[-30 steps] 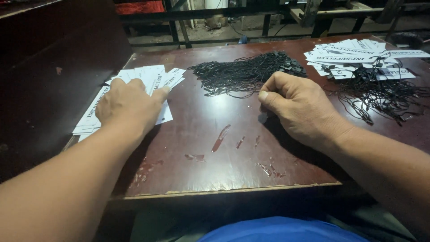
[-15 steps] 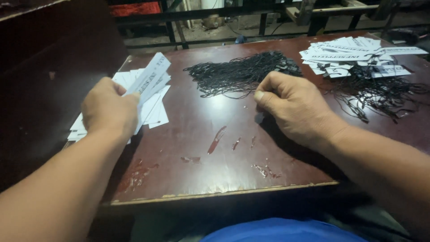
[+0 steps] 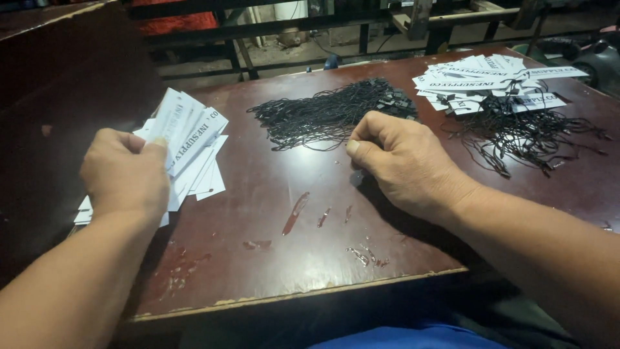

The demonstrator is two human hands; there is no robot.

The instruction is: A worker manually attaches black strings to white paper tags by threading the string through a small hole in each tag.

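From the head view, the left hand [image 3: 126,171] pinches a fan of white paper tags [image 3: 187,132] lifted just left of the heap of black strings [image 3: 332,113]; a loose pinch could let tags slide out and scatter. The right hand [image 3: 407,165], curled narrow at that heap's near edge, may snag several tangled strings; whether it holds one I cannot tell

White rectangular paper tags [image 3: 187,139] with black print fan out at left; a similar stack of tags [image 3: 491,77] lies far right.
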